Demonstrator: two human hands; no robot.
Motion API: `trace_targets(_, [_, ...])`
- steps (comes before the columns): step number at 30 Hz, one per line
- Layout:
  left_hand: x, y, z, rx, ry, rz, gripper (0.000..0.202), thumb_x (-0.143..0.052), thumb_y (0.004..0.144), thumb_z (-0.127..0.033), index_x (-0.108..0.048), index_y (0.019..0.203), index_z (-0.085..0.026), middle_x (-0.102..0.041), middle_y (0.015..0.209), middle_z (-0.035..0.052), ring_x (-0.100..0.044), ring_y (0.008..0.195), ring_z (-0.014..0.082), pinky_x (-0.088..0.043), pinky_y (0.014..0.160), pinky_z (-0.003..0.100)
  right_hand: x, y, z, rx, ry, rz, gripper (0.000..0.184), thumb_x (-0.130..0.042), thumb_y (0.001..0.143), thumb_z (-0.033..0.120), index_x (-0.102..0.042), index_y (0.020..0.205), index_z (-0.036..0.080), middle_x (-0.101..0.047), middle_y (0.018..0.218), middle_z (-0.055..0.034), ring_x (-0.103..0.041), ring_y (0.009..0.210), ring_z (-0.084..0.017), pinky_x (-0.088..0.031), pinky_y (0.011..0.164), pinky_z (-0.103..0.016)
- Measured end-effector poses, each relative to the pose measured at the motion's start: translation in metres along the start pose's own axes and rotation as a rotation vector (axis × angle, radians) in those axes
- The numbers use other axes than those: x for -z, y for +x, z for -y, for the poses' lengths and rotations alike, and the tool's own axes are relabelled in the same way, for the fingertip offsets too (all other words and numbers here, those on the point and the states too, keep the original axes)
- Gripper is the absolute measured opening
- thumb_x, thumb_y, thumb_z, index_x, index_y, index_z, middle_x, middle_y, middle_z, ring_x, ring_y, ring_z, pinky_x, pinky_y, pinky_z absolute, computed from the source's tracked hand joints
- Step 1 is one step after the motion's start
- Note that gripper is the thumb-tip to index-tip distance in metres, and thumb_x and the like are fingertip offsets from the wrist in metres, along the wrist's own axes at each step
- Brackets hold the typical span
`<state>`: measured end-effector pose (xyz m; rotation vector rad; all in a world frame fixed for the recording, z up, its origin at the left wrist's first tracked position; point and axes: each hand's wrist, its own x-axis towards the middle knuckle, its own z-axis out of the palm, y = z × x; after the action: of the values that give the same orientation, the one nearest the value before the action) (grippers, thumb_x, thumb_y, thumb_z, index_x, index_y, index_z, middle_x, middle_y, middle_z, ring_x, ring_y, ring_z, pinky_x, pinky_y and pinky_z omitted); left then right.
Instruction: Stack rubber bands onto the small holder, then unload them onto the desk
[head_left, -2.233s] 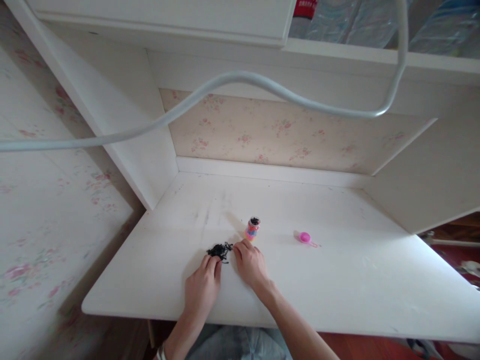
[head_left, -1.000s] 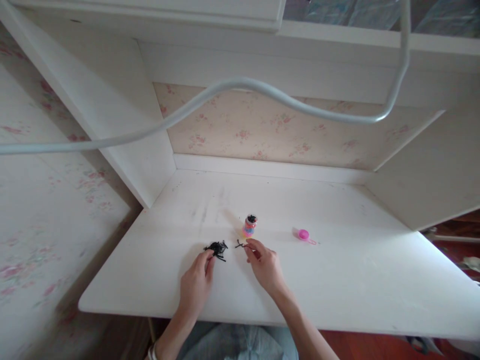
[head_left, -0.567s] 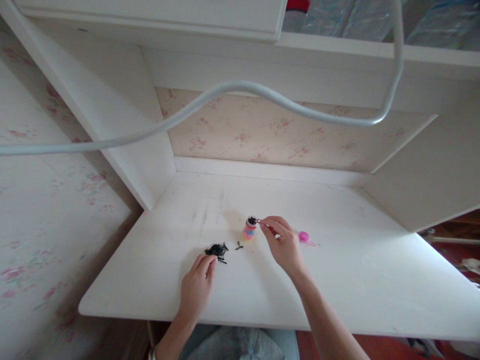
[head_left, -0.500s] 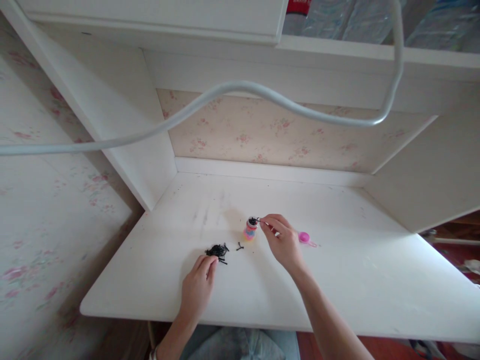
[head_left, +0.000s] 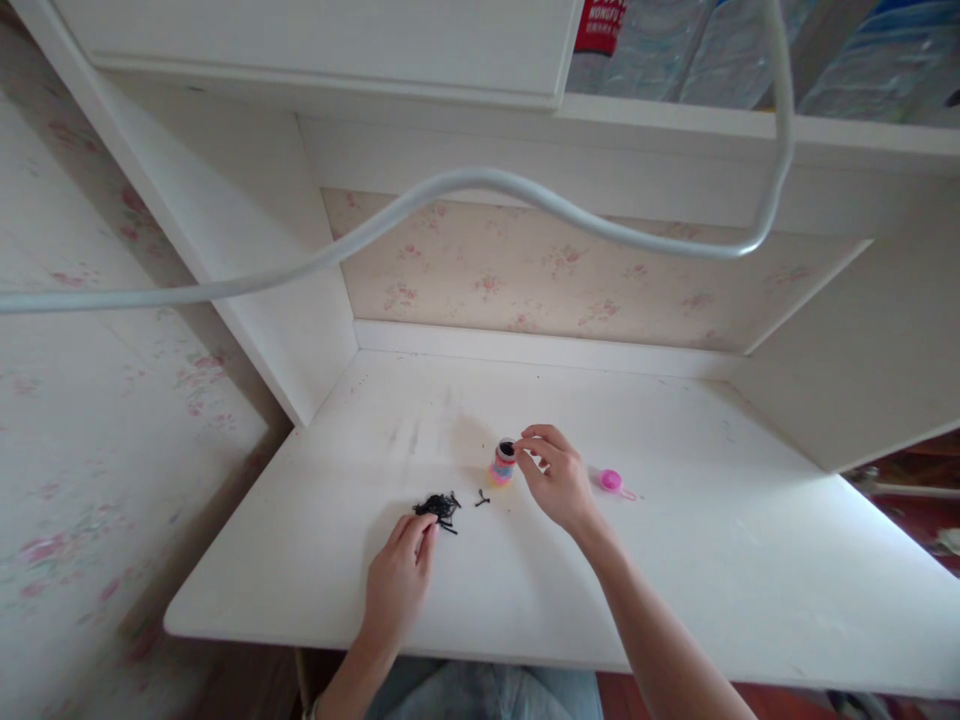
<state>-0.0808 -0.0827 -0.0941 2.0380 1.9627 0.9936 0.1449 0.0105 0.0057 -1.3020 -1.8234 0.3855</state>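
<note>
A small jar [head_left: 502, 466] banded in pink, blue and yellow stands open on the white desk [head_left: 675, 580], with black bits showing at its mouth. My right hand [head_left: 556, 480] is at the jar's top, thumb and forefinger pinched together over the opening; what they hold is too small to make out. A little heap of tiny black elastic bands [head_left: 439, 507] lies to the left, and a single black band [head_left: 481, 496] lies between heap and jar. My left hand [head_left: 401, 580] rests flat, its fingertips touching the heap's near edge.
A pink lid with a loop [head_left: 612, 481] lies on the desk right of the jar. A grey-white cable [head_left: 480, 182] hangs across the view in front of the shelves. Wrapped water bottles [head_left: 705, 45] stand on the upper shelf. Floral wallpaper lines the back.
My right hand left the heap with a pinch of bands, rose to the jar's mouth and now presses down over it. One band stayed behind on the desk. My left hand stayed put.
</note>
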Motion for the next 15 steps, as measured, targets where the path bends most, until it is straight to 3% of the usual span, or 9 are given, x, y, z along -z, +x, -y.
trace_targets(7, [-0.003,-0.001,0.004,0.060,-0.088,-0.015,0.026,-0.046,0.092,-0.038,-0.062,0.103,-0.021,-0.072,0.097,0.0041,-0.068,0.072,0.0154,-0.055,0.068,0.027,0.004,-0.018,-0.006,-0.092,0.099,-0.104,0.018,-0.053,0.088,0.031,-0.069,0.085,0.021,-0.061,0.098,-0.0051,-0.055,0.064,-0.010,-0.045,0.053,-0.023])
trace_targets(11, [0.000,0.001,0.000,0.051,-0.156,-0.001,0.030,-0.047,0.091,-0.041,-0.064,0.103,-0.020,-0.073,0.097,0.0056,-0.069,0.072,0.0163,-0.056,0.066,0.027,-0.006,-0.058,-0.034,-0.199,0.132,-0.059,0.024,-0.051,0.089,0.036,-0.068,0.084,0.020,-0.062,0.096,-0.0063,-0.058,0.068,-0.013,-0.047,0.057,-0.024])
trace_targets(15, [0.013,0.018,-0.022,0.046,-0.228,0.005,0.028,-0.049,0.090,-0.041,-0.066,0.101,-0.021,-0.073,0.094,0.0053,-0.068,0.074,0.0161,-0.055,0.067,0.025,-0.011,-0.104,-0.055,-0.264,0.089,-0.004,0.030,-0.048,0.090,0.040,-0.069,0.083,0.020,-0.064,0.095,-0.0079,-0.060,0.069,-0.015,-0.048,0.060,-0.026])
